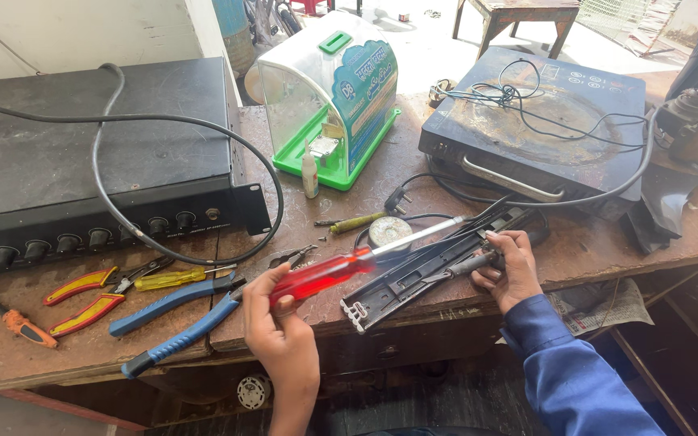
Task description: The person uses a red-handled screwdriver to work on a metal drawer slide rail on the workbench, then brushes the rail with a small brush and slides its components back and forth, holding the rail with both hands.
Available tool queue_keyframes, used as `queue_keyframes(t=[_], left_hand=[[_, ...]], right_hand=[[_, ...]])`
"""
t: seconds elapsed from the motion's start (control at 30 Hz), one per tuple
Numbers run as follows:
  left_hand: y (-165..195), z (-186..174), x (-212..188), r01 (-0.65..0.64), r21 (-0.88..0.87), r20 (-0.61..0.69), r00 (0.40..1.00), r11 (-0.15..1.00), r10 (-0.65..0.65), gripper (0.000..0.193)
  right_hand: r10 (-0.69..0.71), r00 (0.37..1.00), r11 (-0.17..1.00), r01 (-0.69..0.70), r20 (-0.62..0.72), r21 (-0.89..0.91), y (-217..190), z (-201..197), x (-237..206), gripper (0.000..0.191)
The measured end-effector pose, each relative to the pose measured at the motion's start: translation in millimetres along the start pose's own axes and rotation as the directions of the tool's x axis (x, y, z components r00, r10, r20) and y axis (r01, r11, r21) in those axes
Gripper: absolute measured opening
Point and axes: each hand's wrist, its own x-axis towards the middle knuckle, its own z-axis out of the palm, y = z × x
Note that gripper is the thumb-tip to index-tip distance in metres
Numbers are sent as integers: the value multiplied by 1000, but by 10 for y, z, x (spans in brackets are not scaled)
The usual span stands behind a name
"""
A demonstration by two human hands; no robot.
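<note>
Left hand (278, 323) fingers clamped on red translucent-handled screwdriver (341, 270), tip beside right fingers. Right hand (512, 270) fingers closed, pinning long black plastic panel strip (414, 278). Strip already off; no loose screws visible.

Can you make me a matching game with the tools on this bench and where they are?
Things:
1. red-handled screwdriver
2. blue-handled pliers
3. small white glue bottle
4. long black plastic panel

Places:
A. in front of the green-based clear box
B. under the right hand
C. in the left hand
D. lying left of the left hand

Pairs: 1-C, 2-D, 3-A, 4-B
</note>
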Motion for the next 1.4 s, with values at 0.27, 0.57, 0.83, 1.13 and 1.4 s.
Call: queue_keyframes(t=[0.27,0.57,0.83,1.13,1.4], left_hand=[[-31,202,-9,90,-96,44,995,991,-87,30],[-201,358,-93,-150,179,233,967,972,106,36],[-77,102,182,-258,289,532,844,922,69,28],[-76,108,307,-407,312,573,801,858,171,22],[-392,397,846,-468,460,569,808,755,155,22]], right_hand=[[11,995,984,-28,98,176,-57,-114,41,16],[-50,979,975,5,196,223,38,-298,109,20],[-43,981,992,19,191,125,-68,-184,26,17],[-61,975,995,43,214,88,-125,-139,-36,27],[-72,966,995,53,247,82,-113,-139,-8,27]])
